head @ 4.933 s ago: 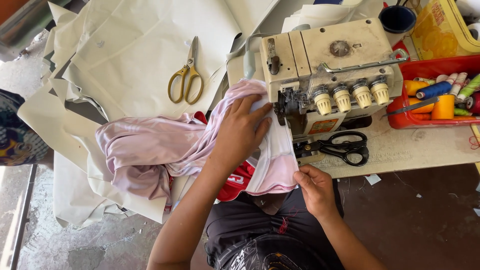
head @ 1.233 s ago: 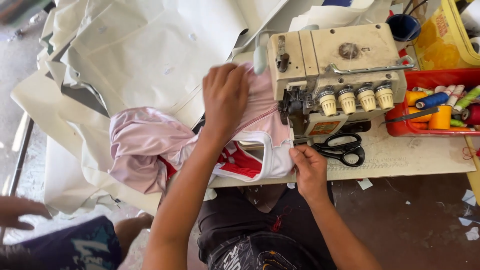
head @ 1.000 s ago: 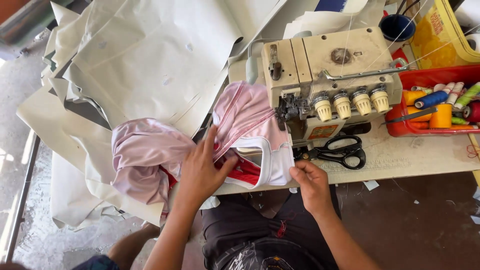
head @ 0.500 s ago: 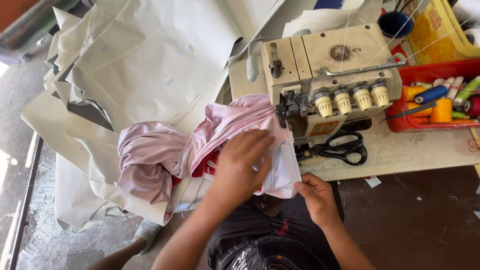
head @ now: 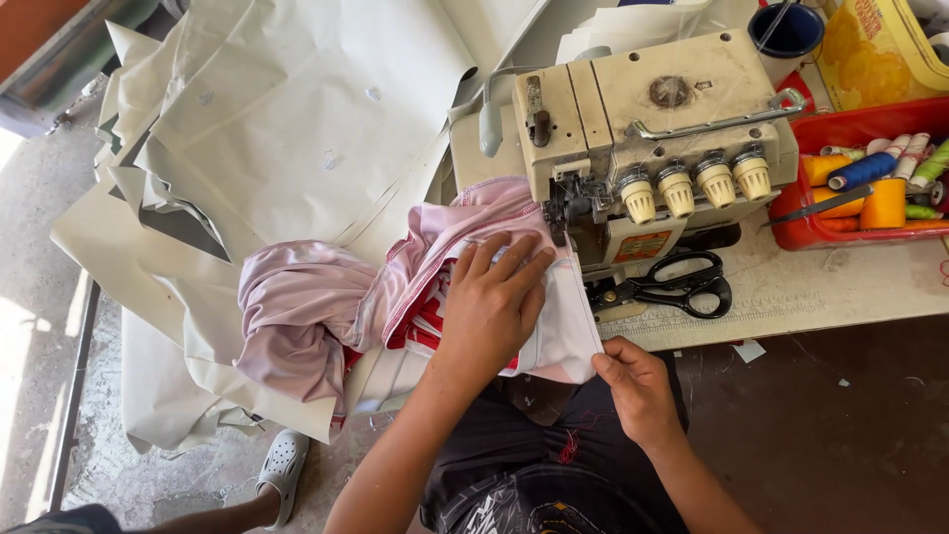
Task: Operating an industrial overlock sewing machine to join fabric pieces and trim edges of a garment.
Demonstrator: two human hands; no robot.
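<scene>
A pale pink garment with red and white parts lies bunched on the table, its edge running under the foot of a cream overlock sewing machine. My left hand lies flat on the cloth just left of the machine's needle area, fingers spread and pressing down. My right hand pinches the garment's white lower corner at the table's front edge.
Black scissors lie on the table in front of the machine. A red tray of coloured thread spools stands at the right, a dark blue cup behind it. Large cream paper sheets cover the left. Another person's foot in a grey clog shows below.
My left hand has slid forward and flattened on the cloth near the machine foot. My right hand keeps its pinch on the lower corner. The garment is spread a little flatter.
</scene>
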